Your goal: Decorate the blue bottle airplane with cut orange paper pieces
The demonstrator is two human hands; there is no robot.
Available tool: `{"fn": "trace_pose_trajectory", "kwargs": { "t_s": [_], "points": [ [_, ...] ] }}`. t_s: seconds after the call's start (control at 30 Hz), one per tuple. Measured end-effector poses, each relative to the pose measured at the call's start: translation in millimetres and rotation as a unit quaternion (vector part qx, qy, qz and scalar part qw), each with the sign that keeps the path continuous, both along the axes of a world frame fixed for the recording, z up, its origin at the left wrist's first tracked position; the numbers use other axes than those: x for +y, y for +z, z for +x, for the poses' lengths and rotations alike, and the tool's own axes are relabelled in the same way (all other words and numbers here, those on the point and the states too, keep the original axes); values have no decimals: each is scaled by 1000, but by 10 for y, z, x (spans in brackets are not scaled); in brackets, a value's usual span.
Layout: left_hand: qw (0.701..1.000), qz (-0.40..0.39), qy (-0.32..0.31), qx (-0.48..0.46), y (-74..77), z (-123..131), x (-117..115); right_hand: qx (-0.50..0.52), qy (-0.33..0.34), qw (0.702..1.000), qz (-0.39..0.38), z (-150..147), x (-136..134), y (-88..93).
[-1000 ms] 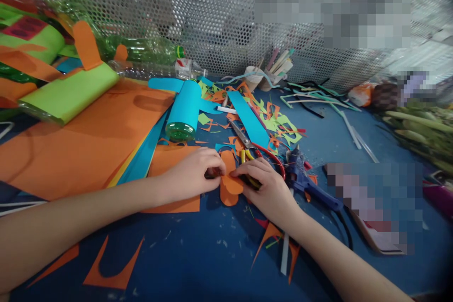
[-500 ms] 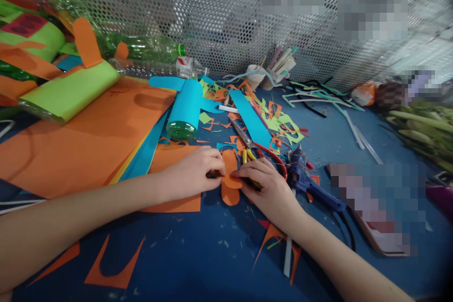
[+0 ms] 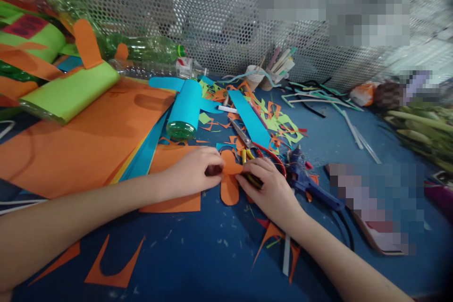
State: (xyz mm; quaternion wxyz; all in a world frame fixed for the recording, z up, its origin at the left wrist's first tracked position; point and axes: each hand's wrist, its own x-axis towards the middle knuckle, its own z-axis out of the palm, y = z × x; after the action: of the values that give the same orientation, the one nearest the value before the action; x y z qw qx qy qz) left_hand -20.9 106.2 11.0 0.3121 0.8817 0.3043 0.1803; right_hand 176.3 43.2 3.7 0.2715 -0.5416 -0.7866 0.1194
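Observation:
Orange paper cutouts with rounded ends (image 3: 230,191) lie on the blue table between my hands, one crossing over another. My left hand (image 3: 203,167) pinches the left end of the crossing piece, its wrist over an orange paper sheet (image 3: 171,203). At the right end, my right hand (image 3: 260,177) grips the same piece between thumb and fingers. Just beyond the right hand lie red-handled scissors (image 3: 244,136), and a yellow-handled tool (image 3: 247,153) is partly hidden by it. A blue glue gun (image 3: 309,181) rests to the right.
A blue-wrapped bottle (image 3: 186,106) and a green-wrapped bottle (image 3: 74,92) lie at the left on stacked paper (image 3: 88,141). Paper scraps (image 3: 286,125) spread across the middle. Cups of sticks (image 3: 255,78) stand by the perforated metal screen (image 3: 219,19). A phone (image 3: 375,217) lies right.
The crossing orange piece has been raised and straightened between my fingers, and more of the cutout below it shows. Both hands stay in nearly the same place.

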Motion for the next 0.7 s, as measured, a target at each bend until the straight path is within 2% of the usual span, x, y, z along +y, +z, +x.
{"fn": "trace_pose_trajectory", "kwargs": {
  "t_s": [0.7],
  "points": [
    [999,41,4,-17,-91,21,-21,-17,-1,1000,0,-33,21,-11]
  ]
}}
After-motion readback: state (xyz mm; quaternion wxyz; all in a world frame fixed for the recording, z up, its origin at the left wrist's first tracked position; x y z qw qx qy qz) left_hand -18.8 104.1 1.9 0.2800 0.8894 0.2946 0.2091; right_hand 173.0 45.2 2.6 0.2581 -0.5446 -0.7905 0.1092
